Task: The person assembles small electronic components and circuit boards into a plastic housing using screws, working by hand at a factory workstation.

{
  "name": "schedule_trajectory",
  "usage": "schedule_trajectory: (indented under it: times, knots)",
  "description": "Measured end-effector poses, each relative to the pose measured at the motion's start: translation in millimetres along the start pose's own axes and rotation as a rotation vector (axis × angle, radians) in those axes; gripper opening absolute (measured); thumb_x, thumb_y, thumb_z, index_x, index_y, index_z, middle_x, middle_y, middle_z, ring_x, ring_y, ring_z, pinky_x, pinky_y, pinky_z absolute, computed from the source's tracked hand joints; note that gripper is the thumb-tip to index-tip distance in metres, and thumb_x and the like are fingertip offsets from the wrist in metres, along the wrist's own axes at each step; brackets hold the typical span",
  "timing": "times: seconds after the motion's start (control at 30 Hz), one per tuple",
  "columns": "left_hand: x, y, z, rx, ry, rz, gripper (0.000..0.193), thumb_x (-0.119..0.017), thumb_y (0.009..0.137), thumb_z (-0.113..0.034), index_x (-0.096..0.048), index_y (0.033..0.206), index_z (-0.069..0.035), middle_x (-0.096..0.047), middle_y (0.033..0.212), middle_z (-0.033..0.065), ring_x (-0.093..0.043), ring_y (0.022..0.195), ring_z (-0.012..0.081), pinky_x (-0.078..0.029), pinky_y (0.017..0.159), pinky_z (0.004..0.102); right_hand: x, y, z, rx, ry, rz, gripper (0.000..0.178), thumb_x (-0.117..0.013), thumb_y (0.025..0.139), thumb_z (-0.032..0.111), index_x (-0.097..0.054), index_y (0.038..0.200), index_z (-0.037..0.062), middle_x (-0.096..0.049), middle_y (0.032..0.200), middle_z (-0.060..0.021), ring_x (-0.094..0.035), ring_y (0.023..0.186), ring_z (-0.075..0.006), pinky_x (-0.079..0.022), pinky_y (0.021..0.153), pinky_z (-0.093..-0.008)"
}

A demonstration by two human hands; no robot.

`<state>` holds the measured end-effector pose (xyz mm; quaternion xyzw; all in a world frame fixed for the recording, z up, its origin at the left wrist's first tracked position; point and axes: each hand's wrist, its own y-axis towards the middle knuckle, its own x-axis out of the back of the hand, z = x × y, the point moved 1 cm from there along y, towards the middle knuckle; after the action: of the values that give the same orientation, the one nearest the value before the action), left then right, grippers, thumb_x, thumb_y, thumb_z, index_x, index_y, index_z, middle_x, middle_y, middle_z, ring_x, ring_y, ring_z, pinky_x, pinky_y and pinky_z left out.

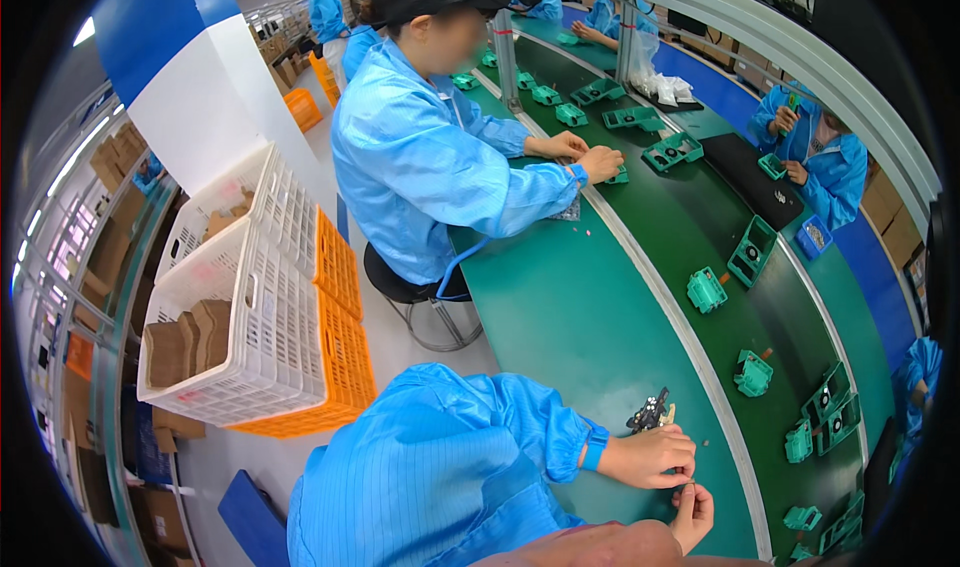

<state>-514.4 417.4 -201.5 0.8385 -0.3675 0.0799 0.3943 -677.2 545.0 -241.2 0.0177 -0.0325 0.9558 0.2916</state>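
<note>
My left hand, in a blue sleeve with a wristband, reaches over the green tabletop with thumb and fingers pinched. My right hand meets it fingertip to fingertip, also closed in a pinch. Whatever lies between the fingertips is too small to name. Just beyond my left hand is a small pile of black parts, with a tan piece beside it. A green plastic housing sits on the dark green conveyor belt, right of my hands.
Several more green housings dot the belt, past a metal rail. At my left, a co-worker on a black stool handles a green part. White crates with cardboard stand on orange ones. Another worker sits across the belt.
</note>
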Motion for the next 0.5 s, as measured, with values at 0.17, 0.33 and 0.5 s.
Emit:
schedule_trajectory:
  times: [0.17,0.33,0.5]
  knots:
    - [2.9,1.3,-0.7,0.070,-0.105,0.070,0.010,-0.066,0.090,-0.016,-0.063,0.089,-0.007,-0.060,0.087,0.0037,-0.058,0.083,0.0220,-0.042,0.086,0.0370,10.2,-1.1,-1.1,0.027,-0.022,0.031,0.013,-0.066,0.097,0.012,-0.063,0.096,-0.0001,-0.064,0.083,-0.0030,-0.056,0.068,-0.0075,-0.047,0.063,-0.0203]
    - [9.6,4.9,-20.1,0.043,-0.182,0.125,0.011,-0.066,0.091,-0.018,-0.064,0.091,-0.007,-0.061,0.089,0.0029,-0.060,0.085,0.0210,-0.042,0.086,0.0372,22.4,-13.3,-2.1,0.052,-0.028,0.033,0.011,-0.066,0.097,0.011,-0.062,0.094,0.0009,-0.063,0.077,-0.0023,-0.054,0.066,-0.0065,-0.044,0.061,-0.0186]
    - [1.1,-0.5,-34.1,-0.030,-0.214,0.110,0.013,-0.066,0.092,-0.021,-0.065,0.091,-0.007,-0.062,0.090,0.0029,-0.061,0.087,0.0216,-0.042,0.088,0.0376,15.3,-36.2,4.1,0.048,-0.023,-0.109,0.009,-0.067,0.095,0.009,-0.061,0.091,0.0024,-0.060,0.073,-0.0011,-0.051,0.064,-0.0059,-0.039,0.058,-0.0181]
